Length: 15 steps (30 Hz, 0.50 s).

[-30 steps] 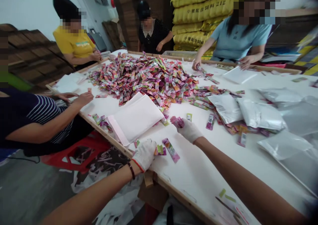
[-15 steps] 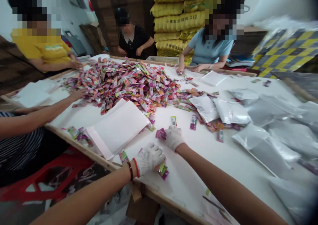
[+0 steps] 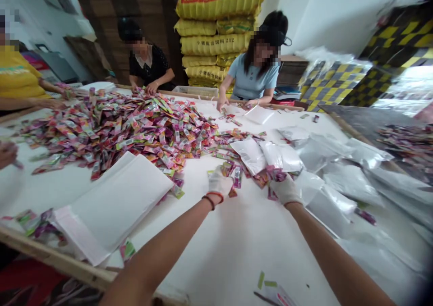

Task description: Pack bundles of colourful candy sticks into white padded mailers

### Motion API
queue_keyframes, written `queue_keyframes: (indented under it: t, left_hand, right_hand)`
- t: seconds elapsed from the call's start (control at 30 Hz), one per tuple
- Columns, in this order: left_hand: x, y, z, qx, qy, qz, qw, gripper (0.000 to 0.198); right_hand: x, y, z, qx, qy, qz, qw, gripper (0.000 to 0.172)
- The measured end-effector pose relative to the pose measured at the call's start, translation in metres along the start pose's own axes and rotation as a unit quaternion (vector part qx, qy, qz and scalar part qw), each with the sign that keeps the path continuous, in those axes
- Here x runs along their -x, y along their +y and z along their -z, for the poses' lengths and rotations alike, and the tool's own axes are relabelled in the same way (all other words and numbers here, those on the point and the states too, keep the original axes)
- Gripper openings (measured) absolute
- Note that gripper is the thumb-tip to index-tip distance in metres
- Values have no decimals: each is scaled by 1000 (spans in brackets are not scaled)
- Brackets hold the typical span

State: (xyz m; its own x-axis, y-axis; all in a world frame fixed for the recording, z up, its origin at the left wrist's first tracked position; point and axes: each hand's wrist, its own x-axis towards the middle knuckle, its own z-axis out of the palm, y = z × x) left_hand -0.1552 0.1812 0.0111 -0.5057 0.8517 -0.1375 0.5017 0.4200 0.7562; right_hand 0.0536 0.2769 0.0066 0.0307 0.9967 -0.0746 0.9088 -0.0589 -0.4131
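Note:
My left hand (image 3: 219,183), in a white glove with a red cuff, is closed around small colourful packets (image 3: 228,167) over the middle of the white table. Further right, my gloved right hand (image 3: 286,188) grips purple packets (image 3: 276,174) beside the filled silvery-white pouches (image 3: 282,156). A loose packet (image 3: 237,177) lies against the fingers of my left hand. Beyond both hands spreads a large heap of pink, purple and green packets (image 3: 145,125). Flat white envelopes (image 3: 118,202) lie to the left of my left forearm.
More filled pouches (image 3: 352,184) cover the table's right side. Across the table sit a person in black (image 3: 149,67) and a person in light blue (image 3: 252,78). One in yellow (image 3: 20,78) is at the far left. Yellow sacks (image 3: 209,44) are stacked behind. A wooden rim (image 3: 61,265) edges the table.
Both hands have moved forward over the table and farther apart, my right hand reaching the pouches. Packets are now in my left hand's grasp too. The view has turned right.

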Motion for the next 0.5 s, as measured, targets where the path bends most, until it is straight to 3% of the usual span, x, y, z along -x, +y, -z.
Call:
queue_keyframes:
  t: [0.13, 0.23, 0.33, 0.4, 0.5]
  left_hand:
    - [-43, 31, -39, -139, -15, 0, 990, 39]
    - [-44, 33, -45, -172, -39, -19, 984, 40]
    - [-23, 23, -39, -183, -67, -35, 980, 38]
    - [1, 13, -36, -158, -89, -36, 983, 39]
    - [45, -1, -45, 24, -123, -29, 992, 37]
  right_hand:
    - [2, 0, -4, 28, -46, -8, 999, 54]
    - [15, 13, 0, 34, -127, 2, 991, 27]
    - [33, 32, 9, 53, -164, 47, 984, 4]
    - [48, 41, 11, 38, -161, 65, 984, 4]
    - [79, 42, 5, -80, -188, 29, 978, 7]
